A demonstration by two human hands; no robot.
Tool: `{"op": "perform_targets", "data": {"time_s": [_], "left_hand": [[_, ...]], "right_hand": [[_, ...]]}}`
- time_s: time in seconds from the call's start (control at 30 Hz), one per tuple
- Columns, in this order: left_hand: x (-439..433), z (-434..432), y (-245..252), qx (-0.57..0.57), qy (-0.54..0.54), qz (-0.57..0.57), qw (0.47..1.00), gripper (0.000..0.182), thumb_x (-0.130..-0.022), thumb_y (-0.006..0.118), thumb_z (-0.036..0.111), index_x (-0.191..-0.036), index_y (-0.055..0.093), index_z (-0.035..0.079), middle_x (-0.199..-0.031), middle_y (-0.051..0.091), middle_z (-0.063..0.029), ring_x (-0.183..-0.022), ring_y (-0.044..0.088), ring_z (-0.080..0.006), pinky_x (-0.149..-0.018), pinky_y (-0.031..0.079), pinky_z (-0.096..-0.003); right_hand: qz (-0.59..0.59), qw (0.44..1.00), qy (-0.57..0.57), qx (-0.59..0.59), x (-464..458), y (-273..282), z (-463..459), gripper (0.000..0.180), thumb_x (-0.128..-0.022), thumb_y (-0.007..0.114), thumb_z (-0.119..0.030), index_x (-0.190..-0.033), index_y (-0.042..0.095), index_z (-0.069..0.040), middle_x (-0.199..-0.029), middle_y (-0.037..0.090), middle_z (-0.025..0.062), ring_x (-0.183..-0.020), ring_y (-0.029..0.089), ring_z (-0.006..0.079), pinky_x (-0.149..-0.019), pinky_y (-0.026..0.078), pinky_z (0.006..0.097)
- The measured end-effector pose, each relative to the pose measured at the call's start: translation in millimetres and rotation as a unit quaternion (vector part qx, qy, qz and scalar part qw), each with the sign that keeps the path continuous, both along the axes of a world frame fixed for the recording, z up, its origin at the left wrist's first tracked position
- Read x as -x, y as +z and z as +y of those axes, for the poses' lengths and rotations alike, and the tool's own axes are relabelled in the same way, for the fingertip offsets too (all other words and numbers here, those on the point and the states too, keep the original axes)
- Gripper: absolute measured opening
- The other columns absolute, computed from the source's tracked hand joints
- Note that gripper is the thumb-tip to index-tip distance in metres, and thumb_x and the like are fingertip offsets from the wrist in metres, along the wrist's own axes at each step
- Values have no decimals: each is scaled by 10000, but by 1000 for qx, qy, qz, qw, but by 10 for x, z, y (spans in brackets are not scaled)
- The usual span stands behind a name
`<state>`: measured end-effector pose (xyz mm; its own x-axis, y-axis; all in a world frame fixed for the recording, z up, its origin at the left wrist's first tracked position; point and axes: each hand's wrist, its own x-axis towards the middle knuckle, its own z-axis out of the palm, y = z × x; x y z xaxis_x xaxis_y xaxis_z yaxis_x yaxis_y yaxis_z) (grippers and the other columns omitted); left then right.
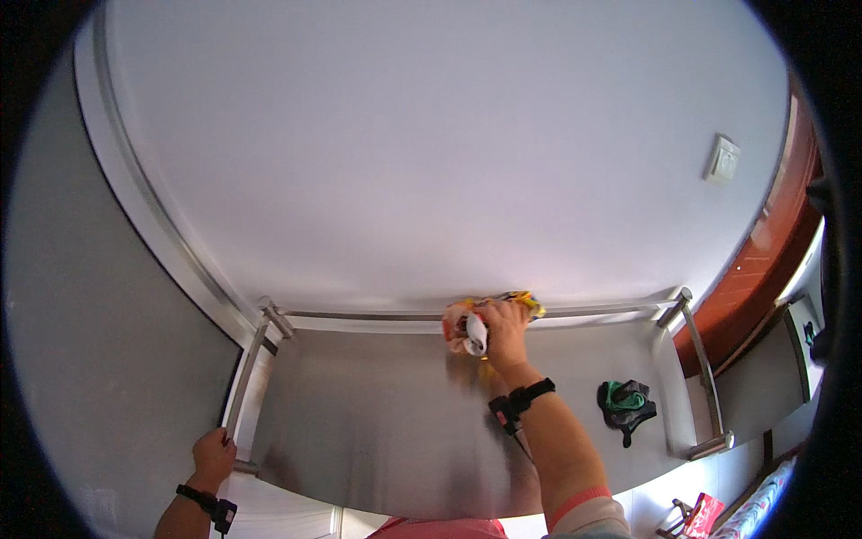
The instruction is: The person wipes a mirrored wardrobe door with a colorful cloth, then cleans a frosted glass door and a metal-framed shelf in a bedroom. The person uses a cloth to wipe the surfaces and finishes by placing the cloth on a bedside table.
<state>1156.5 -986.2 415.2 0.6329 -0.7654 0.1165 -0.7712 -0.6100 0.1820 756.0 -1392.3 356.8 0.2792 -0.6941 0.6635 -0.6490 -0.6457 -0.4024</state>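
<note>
My right hand (506, 333) grips a crumpled multicoloured cloth (458, 327) against the steel rail (377, 315) at the back of a metal shelf (363, 404), beside the wall. Around the left end rail of the same shelf, my left hand (214, 453) is closed near its front corner. Each wrist wears a black strap with a small box. A black and green fabric item (626, 405), perhaps a glove, lies on the right part of the shelf.
A pale wall (431, 168) with a white switch or socket plate (724, 160) rises behind the shelf. A grey panel (121, 303) stands at the left, and a reddish-brown door or frame (754, 269) at the right. Below right is a small red stool or chair (704, 515).
</note>
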Motion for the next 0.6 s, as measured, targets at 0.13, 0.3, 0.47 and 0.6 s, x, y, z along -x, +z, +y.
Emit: {"op": "perform_targets", "data": {"time_s": [0.13, 0.3, 0.47, 0.6], "left_hand": [[88, -24, 97, -45, 17, 16, 999, 180, -825, 639, 169, -897, 618, 6, -828, 655, -195, -776, 646, -367, -717, 512, -445], [83, -2, 96, 68, 20, 71, 995, 384, -842, 644, 238, -1152, 615, 14, -1012, 687, -187, -890, 672, -336, -776, 532, -417], [100, -34, 108, 0, 21, 75, 997, 283, -874, 617, 328, -956, 599, 57, -798, 648, -135, -744, 638, -340, -676, 503, -436], [126, -37, 177, 0, 2, 61, 998, 232, -913, 564, 307, -941, 579, 77, -826, 640, -131, -772, 635, -340, -683, 498, -445]], "right_hand": [[-206, 904, 325, -183, -628, 122, 227, 317, -733, 682, -120, -1046, 636, -101, -1020, 601, 130, -987, 559, 353, -882, 438, 436], [128, 967, 157, -155, -710, 115, 499, 503, -680, 781, -182, -1131, 591, -61, -1080, 602, 159, -1046, 556, 360, -906, 464, 422], [327, 910, 134, -216, -1405, -164, 977, 769, -795, 707, -422, -1391, 414, -34, -1430, 394, 222, -1343, 350, 394, -1104, 254, 550], [286, 910, 270, -136, -2324, -298, 1333, 655, -878, 614, -378, -1384, 417, -11, -1434, 388, 226, -1355, 330, 405, -1119, 211, 563]]}}
